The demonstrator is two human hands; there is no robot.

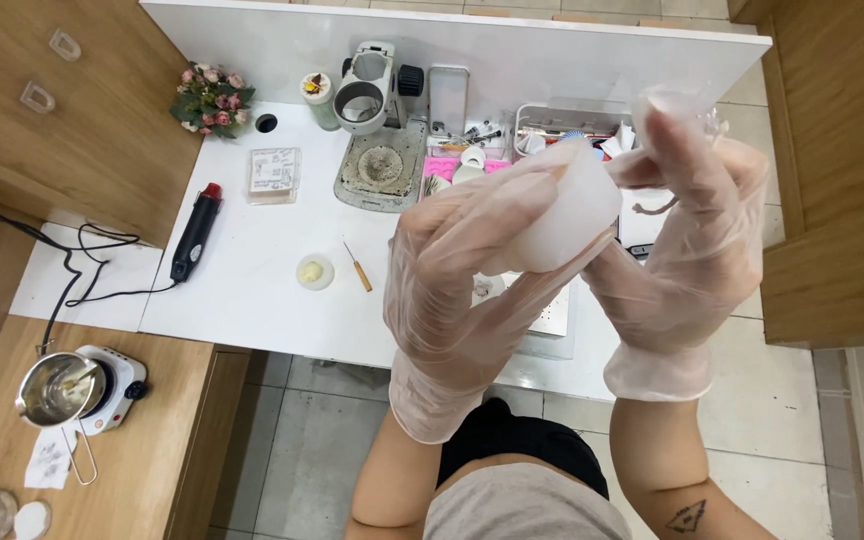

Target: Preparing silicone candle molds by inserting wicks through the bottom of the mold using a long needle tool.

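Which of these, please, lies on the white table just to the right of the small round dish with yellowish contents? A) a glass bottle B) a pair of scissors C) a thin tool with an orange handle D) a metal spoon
C: a thin tool with an orange handle lies on the white table right beside the small round dish, well left of the gloved hands.

thin glossy plastic gloves point(472, 290), matt white waxy lump point(567, 215)
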